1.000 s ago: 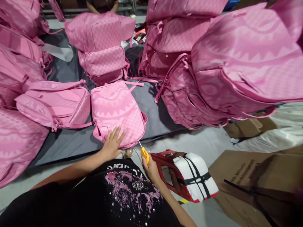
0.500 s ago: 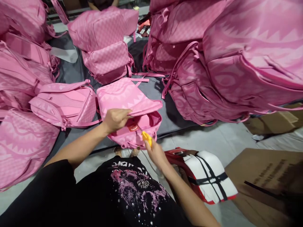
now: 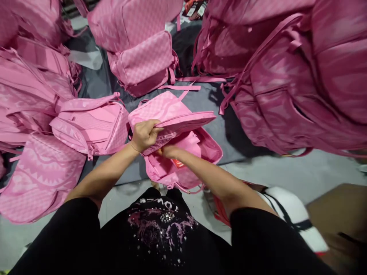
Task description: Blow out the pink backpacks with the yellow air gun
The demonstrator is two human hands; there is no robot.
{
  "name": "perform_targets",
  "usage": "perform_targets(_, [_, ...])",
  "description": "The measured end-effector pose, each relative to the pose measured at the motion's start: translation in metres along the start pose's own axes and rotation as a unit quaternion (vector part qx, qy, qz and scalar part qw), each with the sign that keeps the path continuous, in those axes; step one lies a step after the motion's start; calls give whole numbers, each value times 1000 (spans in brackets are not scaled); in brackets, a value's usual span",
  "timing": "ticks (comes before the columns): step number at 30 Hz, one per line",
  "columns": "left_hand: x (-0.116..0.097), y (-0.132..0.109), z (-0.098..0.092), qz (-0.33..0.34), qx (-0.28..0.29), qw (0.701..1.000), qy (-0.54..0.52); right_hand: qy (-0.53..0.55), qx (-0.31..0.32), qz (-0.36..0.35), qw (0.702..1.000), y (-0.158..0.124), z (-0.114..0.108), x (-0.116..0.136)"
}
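In front of me a pink backpack (image 3: 210, 152) lies on the dark-covered table, its main compartment unzipped. My left hand (image 3: 145, 135) is closed on the edge of the raised front panel (image 3: 186, 120), holding it up. Inside the compartment is my right hand (image 3: 169, 151), its fingers mostly hidden under the panel. A bit of yellow shows at those fingers, part of a yellow-handled tool (image 3: 159, 152) whose working end is out of sight. A red label (image 3: 178, 163) sits inside the bag below my right wrist.
Pink backpacks crowd the table: a small one (image 3: 94, 124) at left, a checkered one (image 3: 146, 57) behind, large ones (image 3: 275, 95) at right. A white, black and red bag (image 3: 289, 202) and a cardboard box (image 3: 341, 214) stand low on the right.
My right hand has moved up and left into the backpack with the yellow-handled tool. My left hand has lifted the panel, opening the compartment wider. The view has shifted slightly.
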State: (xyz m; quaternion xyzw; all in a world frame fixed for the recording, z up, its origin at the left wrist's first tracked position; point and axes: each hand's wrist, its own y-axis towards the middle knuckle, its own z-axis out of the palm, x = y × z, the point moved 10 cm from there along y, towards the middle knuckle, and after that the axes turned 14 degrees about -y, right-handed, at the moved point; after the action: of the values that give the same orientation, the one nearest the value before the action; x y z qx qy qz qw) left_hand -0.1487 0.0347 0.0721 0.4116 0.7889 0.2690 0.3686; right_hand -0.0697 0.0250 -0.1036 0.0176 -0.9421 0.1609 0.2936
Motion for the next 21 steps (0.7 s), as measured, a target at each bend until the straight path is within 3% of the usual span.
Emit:
perform_targets(2, [19,-2,-6,-61,2,997,-42,-101,103,-6,990,-26,15,-15])
perform_targets(4, [31,-3,-11,-117,2,989,-91,-221,196,-20,955,-68,20,-38])
perform_targets(6, [47,-8,-14,-199,5,972,-122,-306,229,-25,924,-102,9,-58])
perform_targets(7, [54,-14,-12,-240,20,960,-140,-333,216,-13,918,-108,-1,-65])
perform_targets(9, [61,-29,0,-300,66,931,-196,-353,140,31,924,-95,-27,-69])
perform_targets(11, [58,-42,10,-334,81,904,-255,-358,71,79,928,-59,-45,-66])
perform_targets(13, [54,-50,12,-351,56,891,-282,-350,41,111,929,-14,-54,-63])
perform_targets(16, [57,-54,-2,-358,-16,904,-233,-350,-16,162,923,32,-78,-71])
perform_targets(19, [74,-59,-29,-368,-138,909,-141,-356,-37,203,912,22,-108,-97])
perform_targets(21, [86,-65,-34,-378,-193,899,-107,-365,18,217,905,-8,-112,-116])
